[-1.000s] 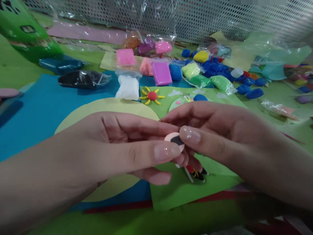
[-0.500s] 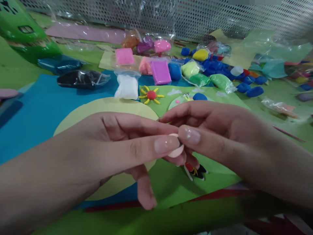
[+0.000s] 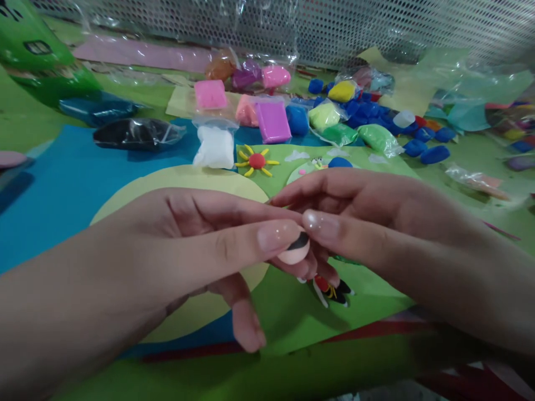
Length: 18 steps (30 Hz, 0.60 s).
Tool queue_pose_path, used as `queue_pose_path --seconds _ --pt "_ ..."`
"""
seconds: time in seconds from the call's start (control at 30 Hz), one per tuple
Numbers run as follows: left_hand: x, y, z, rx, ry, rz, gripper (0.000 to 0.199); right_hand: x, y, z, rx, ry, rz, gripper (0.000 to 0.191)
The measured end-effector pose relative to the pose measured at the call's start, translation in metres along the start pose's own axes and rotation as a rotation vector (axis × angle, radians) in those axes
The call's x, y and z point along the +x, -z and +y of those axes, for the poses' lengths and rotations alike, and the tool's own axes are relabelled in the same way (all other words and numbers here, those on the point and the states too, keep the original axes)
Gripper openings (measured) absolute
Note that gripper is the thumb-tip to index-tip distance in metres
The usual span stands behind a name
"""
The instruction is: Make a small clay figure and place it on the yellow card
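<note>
Round, pale-pink, black-striped clay piece (image 3: pixel 295 254) likely needed light pressure: left hand (image 3: pixel 196 245) pinched it; right hand's (image 3: pixel 388 223) grip was unclear.

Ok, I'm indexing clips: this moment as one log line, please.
left hand: holding black-patched pale pink piece | right hand: at its edge | below: green sheet | beyond: sun figure

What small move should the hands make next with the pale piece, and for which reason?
Perhaps the right hand should gently press the dark strip with its thumb. The left hand pinches the pale piece, so it seems steady enough; the strip shows on its face, and the right thumb's tip lies right next to it.
</note>
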<state>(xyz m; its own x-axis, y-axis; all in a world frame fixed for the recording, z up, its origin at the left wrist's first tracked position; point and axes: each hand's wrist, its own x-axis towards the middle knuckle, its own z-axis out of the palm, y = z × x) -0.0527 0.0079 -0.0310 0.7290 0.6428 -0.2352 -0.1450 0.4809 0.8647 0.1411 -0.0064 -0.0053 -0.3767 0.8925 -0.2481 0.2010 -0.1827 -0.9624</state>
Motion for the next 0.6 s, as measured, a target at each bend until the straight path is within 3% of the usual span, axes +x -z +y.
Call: queue_pose_path --seconds 0.13,0.33,0.43,0.6 --pt "-0.003 0.007 -0.008 -0.015 -0.021 0.011 0.021 0.005 -0.001 -0.003 0.071 -0.039 0.009 0.011" --pt "0.006 0.001 -0.006 0.027 -0.082 0.058 0.014 0.001 -0.002 -0.003 -0.125 -0.024 0.066 0.005" --pt "0.003 0.0 -0.005 0.035 -0.077 0.031 0.02 0.001 -0.003 -0.001 -0.079 -0.02 0.079 0.008" --pt "-0.013 0.02 -0.02 0.14 -0.045 0.122 0.03 0.001 -0.005 -0.003 -0.054 -0.033 0.055 0.004"
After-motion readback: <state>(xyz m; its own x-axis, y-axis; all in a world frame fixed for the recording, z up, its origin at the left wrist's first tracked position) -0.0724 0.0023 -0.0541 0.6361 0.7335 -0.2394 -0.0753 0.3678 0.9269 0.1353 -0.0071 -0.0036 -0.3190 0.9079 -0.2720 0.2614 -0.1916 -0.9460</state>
